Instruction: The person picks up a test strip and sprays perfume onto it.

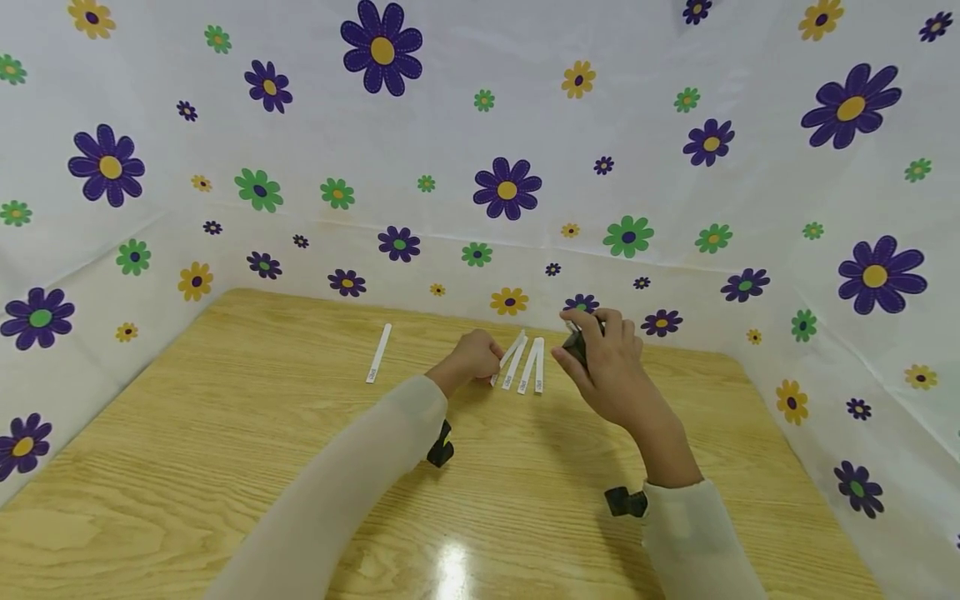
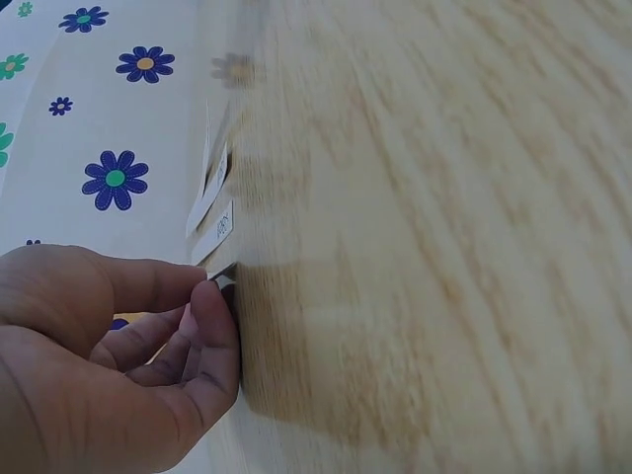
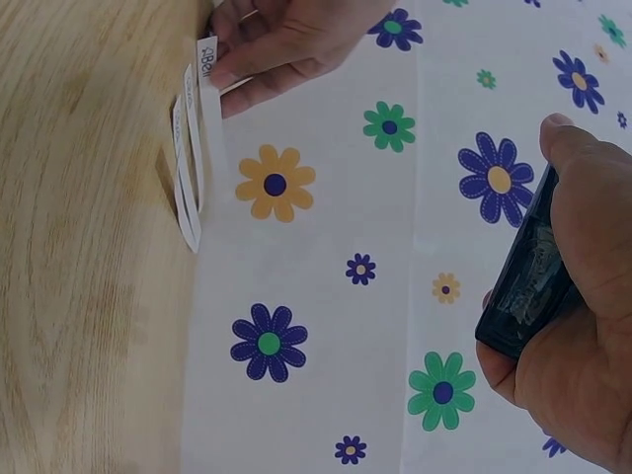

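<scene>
My left hand [image 1: 474,355] is low over the table, its thumb and forefinger pinching a white paper strip [image 2: 223,273] near its end. Beside it lie several more narrow paper strips [image 1: 527,367] with small printed labels; some meet at their far ends in narrow V shapes. My right hand [image 1: 613,371] is raised to the right of these strips and grips a small black stapler [image 3: 528,281], partly covered by the fingers. A single labelled paper strip [image 1: 378,353] lies apart, left of my left hand.
The wood-grain table [image 1: 225,433] spreads out in front of me. A white flowered cloth [image 1: 450,142] stands behind it and along both sides. Black wrist mounts [image 1: 626,502] hang under my sleeves.
</scene>
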Demonstrator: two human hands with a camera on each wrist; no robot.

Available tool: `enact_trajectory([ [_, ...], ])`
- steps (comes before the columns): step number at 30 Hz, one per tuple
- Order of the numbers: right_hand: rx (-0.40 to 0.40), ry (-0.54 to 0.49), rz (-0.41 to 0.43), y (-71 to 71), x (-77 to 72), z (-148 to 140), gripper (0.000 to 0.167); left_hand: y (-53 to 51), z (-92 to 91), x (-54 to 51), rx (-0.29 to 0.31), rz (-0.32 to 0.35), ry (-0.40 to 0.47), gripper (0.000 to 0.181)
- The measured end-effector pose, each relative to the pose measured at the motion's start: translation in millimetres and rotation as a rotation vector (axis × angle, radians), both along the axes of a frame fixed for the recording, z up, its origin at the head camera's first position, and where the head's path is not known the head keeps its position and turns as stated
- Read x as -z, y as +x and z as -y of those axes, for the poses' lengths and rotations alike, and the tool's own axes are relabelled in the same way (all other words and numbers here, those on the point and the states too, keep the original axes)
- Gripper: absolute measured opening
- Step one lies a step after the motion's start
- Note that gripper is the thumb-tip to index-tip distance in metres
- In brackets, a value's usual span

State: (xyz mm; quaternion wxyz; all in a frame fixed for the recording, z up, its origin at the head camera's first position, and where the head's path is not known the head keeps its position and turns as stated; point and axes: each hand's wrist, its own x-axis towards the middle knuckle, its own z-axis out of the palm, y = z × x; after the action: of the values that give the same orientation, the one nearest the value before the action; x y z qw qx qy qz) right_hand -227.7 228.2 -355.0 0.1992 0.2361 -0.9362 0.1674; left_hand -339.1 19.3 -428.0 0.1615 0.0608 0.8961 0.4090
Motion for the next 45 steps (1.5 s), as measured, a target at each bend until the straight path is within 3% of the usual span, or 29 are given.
enact_trajectory([
  [6,0.002,-0.004,0.001,-0.3,0.5,0,0.055,-2.9,0.1,1.3,0.009,0.009,-0.015,0.027],
  [13,-0.004,-0.007,-0.003,-0.6,0.3,-1,0.054,1.4,3.4,-3.3,0.05,-0.039,-0.046,0.023],
  [20,-0.011,-0.007,-0.005,0.3,-2.1,-1,0.054,3.3,13.7,-6.5,0.09,-0.048,-0.064,0.046],
  [28,-0.013,-0.008,0.002,1.5,-3.7,-1,0.055,10.1,28.8,-10.3,0.117,-0.075,0.01,0.034],
  [38,-0.011,-0.008,0.003,3.1,-4.0,-1,0.056,20.1,44.8,-15.8,0.189,-0.062,0.106,0.036],
  [45,-0.015,-0.008,-0.013,3.9,-6.7,-1,0.055,29.5,63.5,-16.1,0.224,-0.107,0.091,0.036],
])
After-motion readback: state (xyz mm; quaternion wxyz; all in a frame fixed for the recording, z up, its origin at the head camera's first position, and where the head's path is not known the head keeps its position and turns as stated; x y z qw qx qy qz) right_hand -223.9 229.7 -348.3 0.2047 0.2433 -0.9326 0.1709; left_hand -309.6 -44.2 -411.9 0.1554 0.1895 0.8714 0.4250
